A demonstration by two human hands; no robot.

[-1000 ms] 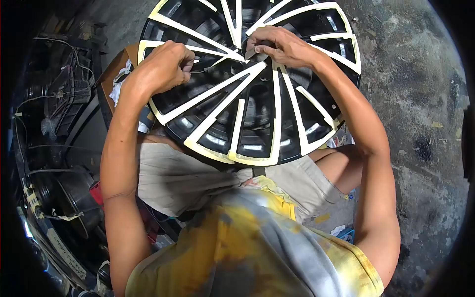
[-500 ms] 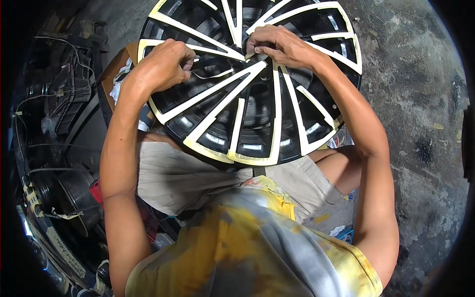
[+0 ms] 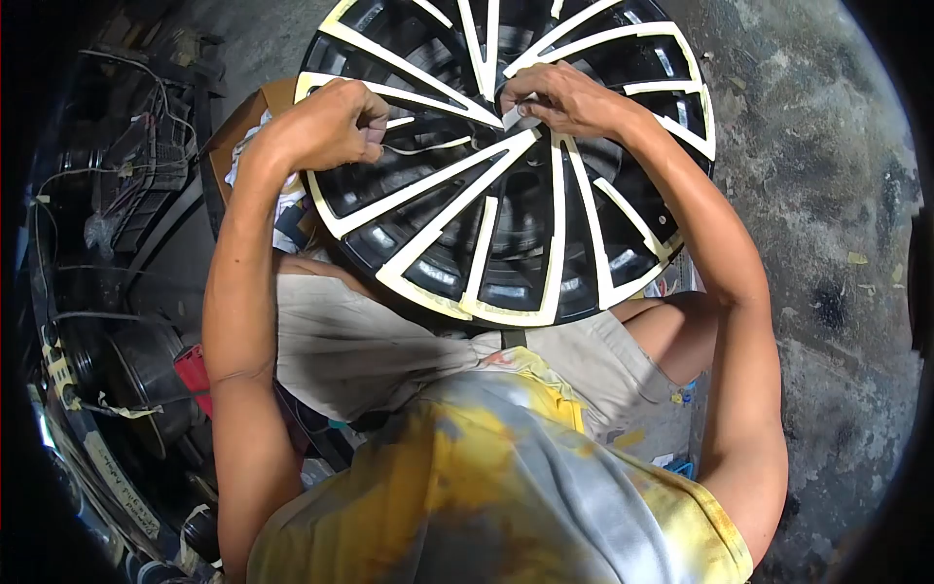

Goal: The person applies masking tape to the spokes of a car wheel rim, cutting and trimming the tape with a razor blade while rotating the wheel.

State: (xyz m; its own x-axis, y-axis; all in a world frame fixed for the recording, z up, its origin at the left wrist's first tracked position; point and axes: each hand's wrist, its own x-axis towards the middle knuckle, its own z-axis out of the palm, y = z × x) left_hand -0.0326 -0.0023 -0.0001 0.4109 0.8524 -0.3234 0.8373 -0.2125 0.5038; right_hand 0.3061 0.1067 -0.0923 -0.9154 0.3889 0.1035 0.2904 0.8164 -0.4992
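A black alloy wheel (image 3: pixel 365 255) lies in front of me, with strips of cream masking tape (image 3: pixel 413 187) along its spokes and rim. Over its left side, my left hand (image 3: pixel 341 127) pinches the end of a thin, loose tape strip (image 3: pixel 428 149) that runs toward the hub. Near the centre, my right hand (image 3: pixel 564 100) is closed, with its fingers bent down to the spokes. A small, flat, pale piece like a blade (image 3: pixel 515 116) shows at its fingertips; its exact kind is unclear.
The wheel rests over my lap. A cardboard box (image 3: pixel 277 97) with white cloth (image 3: pixel 251 146) stands behind my left forearm. Cables and dark parts crowd the left side, with a red object (image 3: pixel 193 370) near my elbow. Stained concrete floor (image 3: pixel 827 243) spreads to the right.
The wheel appears slightly farther right and lower in view. My right fingers have shifted, and the flat pale piece shows more clearly. My left hand keeps its pinch on the thin strip.
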